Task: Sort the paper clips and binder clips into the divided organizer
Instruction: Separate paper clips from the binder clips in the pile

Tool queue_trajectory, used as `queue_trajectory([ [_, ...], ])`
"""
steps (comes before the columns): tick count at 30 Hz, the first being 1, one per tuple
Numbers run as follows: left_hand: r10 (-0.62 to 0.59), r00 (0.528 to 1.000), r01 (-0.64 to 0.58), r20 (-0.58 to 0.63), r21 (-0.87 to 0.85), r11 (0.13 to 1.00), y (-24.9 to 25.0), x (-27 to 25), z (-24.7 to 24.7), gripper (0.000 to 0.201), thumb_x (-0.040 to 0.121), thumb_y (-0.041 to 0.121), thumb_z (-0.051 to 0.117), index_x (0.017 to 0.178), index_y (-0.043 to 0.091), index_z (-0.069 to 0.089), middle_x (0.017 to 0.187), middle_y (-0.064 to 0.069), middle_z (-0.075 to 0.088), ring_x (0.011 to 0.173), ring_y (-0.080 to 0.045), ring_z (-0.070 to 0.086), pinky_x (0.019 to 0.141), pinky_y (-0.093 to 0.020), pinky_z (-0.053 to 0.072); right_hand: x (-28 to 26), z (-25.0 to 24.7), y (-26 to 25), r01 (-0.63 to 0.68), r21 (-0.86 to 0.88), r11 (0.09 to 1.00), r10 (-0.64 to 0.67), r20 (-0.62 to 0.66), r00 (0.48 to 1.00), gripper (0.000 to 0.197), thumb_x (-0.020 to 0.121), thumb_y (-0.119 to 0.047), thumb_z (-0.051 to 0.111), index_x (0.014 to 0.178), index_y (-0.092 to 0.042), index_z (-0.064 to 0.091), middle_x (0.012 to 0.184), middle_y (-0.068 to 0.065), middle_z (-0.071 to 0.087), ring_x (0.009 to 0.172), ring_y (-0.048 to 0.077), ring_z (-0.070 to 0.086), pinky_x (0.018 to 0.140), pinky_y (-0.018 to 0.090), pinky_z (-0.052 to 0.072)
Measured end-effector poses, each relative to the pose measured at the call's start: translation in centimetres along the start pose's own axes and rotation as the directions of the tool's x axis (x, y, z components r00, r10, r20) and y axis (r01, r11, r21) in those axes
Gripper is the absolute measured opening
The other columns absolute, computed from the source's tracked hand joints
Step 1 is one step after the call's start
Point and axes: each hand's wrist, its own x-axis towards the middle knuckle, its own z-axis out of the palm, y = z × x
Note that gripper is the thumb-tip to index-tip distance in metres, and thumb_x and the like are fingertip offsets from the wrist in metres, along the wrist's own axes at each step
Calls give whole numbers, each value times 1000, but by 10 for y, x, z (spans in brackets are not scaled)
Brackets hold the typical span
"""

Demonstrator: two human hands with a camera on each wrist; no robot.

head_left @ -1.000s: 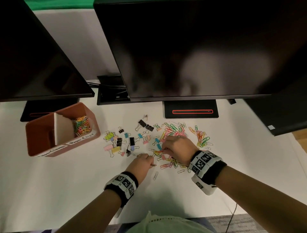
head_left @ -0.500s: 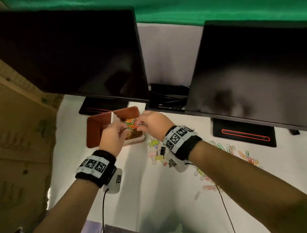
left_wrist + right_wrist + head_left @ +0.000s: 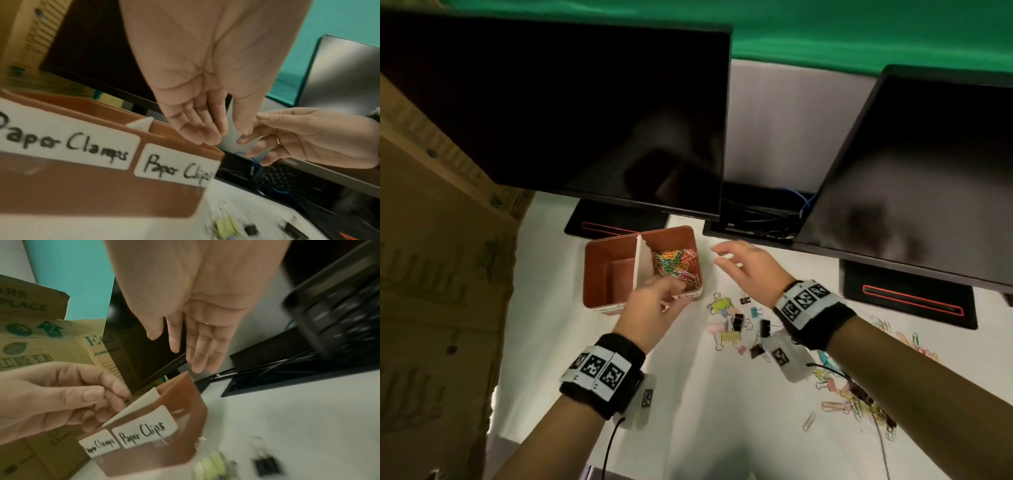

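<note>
The brown divided organizer (image 3: 589, 270) stands at the back of the white table, split by a white divider (image 3: 642, 263). Its right compartment, labelled "Paper Clips" (image 3: 144, 433), holds coloured paper clips (image 3: 676, 265); nothing shows in the left one, labelled "Paper Clamps" (image 3: 68, 142). My left hand (image 3: 661, 293) hovers at the organizer's near rim, fingers relaxed, with nothing in it (image 3: 218, 134). My right hand (image 3: 726, 257) is spread open just right of the organizer, empty (image 3: 185, 353). Binder clips (image 3: 736, 322) lie below my right wrist. Loose paper clips (image 3: 859, 406) lie further right.
Two dark monitors (image 3: 571, 113) (image 3: 928, 178) overhang the back of the table, on black stands (image 3: 907, 298). A cardboard box (image 3: 438, 274) stands at the left edge. Cables fill a black tray (image 3: 760, 214) behind my right hand. A single paper clip (image 3: 809, 420) lies near me.
Half a second ago both hands held clips together over the paper-clip compartment. They have let go: the left drew back to the near rim and the right swung out to the right.
</note>
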Motion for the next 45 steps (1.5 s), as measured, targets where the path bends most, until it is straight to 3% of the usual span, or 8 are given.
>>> queue_trajectory([
  [4,91,977,-87,193,-28,996,24,-11,40,17,84,28,65,98,20,63,87,6,60,70,1,54,63,-13,42,-61,-14,44,-84,-103,991,88,37,995,27,95,-35,47,116,-23,58,111,-4,60,85,9,59,82,24,49],
  [8,156,916,-141,369,-67,988,53,-22,100,13,85,26,63,96,19,62,88,3,57,70,-8,54,63,-7,38,-129,-22,85,-216,-199,956,235,76,969,26,94,-37,48,110,-22,62,111,-3,64,84,11,59,81,25,48],
  [15,173,790,-257,588,61,965,88,-43,185,25,87,29,59,110,18,57,110,0,54,87,-14,58,81,-28,49,-224,-21,130,-246,-278,929,314,237,919,31,92,-39,52,113,-18,61,110,-1,66,91,20,64,77,25,46],
  [19,188,783,-292,592,83,953,96,-51,211,29,87,31,60,114,19,58,111,0,51,85,-11,51,83,-23,46,-257,-16,151,-255,-322,912,357,314,880,38,91,-39,53,126,-24,51,113,1,65,101,24,61,83,31,47],
  [23,192,798,-311,571,119,943,103,-59,228,37,86,33,60,120,19,56,116,-1,47,104,-15,50,95,-27,44,-267,-17,169,-246,-311,918,338,292,895,48,91,-39,54,135,-24,42,118,4,61,99,24,61,81,33,48],
  [31,126,908,-235,400,235,943,101,-66,224,55,79,46,65,124,18,53,131,-2,36,120,-16,40,103,-28,36,-265,-34,194,-261,-331,907,326,156,932,71,85,-35,63,144,-25,24,145,4,37,117,26,54,94,38,48],
  [38,115,854,-254,508,213,943,117,-73,252,62,76,35,71,131,21,44,127,2,39,112,-15,45,100,-27,41,-281,-28,206,-180,-325,928,258,214,942,59,85,-15,62,139,-19,38,138,4,34,115,26,50,98,37,46],
  [45,206,899,-265,387,105,959,119,-65,268,15,81,12,67,96,11,66,108,-1,54,96,-14,52,91,-29,47,-275,-33,211,-26,-186,982,61,188,980,45,83,11,51,123,-8,58,124,13,53,107,29,57,94,32,46],
])
